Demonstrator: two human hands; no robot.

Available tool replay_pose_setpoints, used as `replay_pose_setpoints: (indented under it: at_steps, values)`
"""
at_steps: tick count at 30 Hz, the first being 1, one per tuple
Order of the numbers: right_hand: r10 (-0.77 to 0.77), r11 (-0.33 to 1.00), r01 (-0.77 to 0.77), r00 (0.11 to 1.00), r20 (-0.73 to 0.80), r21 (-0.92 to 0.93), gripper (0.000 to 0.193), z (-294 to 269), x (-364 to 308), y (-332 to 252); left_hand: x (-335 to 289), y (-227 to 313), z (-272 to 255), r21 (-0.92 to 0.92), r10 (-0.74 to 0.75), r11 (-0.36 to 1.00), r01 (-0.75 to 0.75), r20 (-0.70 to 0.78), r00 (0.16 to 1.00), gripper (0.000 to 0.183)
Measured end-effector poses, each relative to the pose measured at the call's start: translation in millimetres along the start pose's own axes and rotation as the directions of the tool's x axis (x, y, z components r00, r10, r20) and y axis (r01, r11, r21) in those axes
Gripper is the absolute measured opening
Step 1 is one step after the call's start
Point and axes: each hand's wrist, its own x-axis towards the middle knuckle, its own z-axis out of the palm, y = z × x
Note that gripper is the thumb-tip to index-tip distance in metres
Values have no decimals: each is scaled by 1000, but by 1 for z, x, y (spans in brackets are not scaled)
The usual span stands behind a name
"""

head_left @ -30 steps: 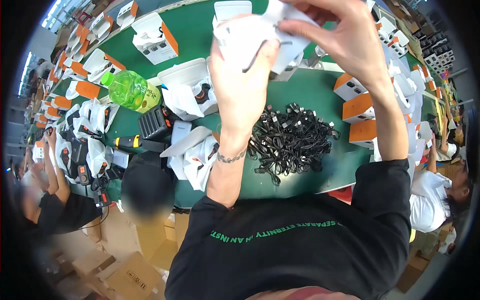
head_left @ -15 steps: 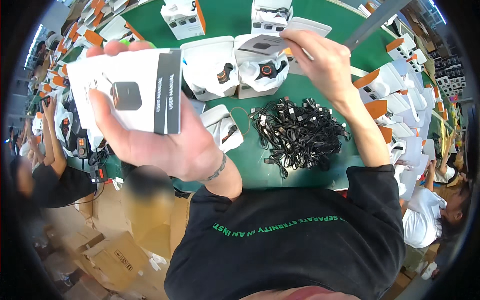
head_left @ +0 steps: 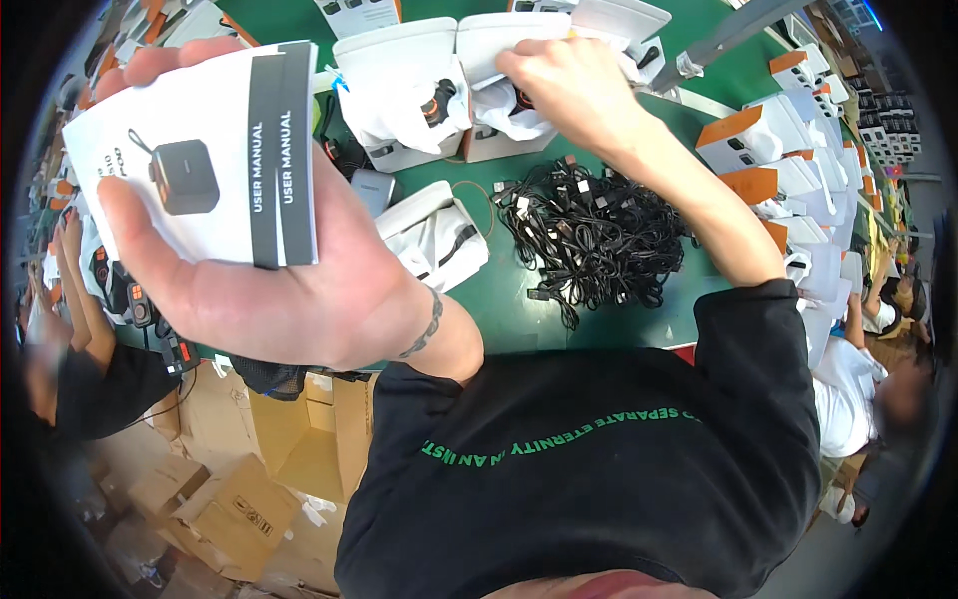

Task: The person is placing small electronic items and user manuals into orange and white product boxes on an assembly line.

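Note:
My left hand [head_left: 269,240] grips a stack of booklets [head_left: 200,130], white with a dark grey band and a printed picture of a small black device. My right hand [head_left: 579,90] is over the right one of two open white boxes [head_left: 509,148]; its back covers most of its fingers, and no booklet shows there. A black and orange device [head_left: 523,98] in white wrapping lies in that box, partly hidden by the hand. The left box [head_left: 399,155] holds a similar wrapped device [head_left: 439,102]. Nearer me lies a heap of black cables [head_left: 599,245].
Another white box [head_left: 439,240] with wrapping lies on the green table [head_left: 499,319], beside a grey device [head_left: 374,190]. White and orange boxes [head_left: 743,140] crowd the right side. A grey pole [head_left: 738,40] slants across the back right. Co-workers sit at both sides; cartons [head_left: 235,514] stand lower left.
My right hand has moved left and down onto the right box; the booklet it held is out of sight. My left hand with the stack has shifted left and up in view.

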Motion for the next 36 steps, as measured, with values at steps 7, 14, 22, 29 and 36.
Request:
replay_pose_setpoints:
  at_steps: [7,14,22,29,36]
  values:
    - [-14,994,-14,969,246,110,21,-46,-13,-18,3,0,-7,-15,-71,997,71,0,997,45]
    - [-129,878,-77,913,388,472,27,-44,-118,-10,5,-10,-12,-259,-30,966,6,-86,996,50]
    - [53,795,-133,987,151,591,21,-75,-81,-8,1,-6,-18,-244,-16,970,-22,-149,989,51]
    - [-88,995,92,991,102,-39,13,-39,3,8,5,-16,-10,-284,-70,958,48,-67,995,47]
    - [64,992,-47,987,-145,114,18,-46,29,20,2,-12,-10,-143,-17,990,12,-37,999,49]
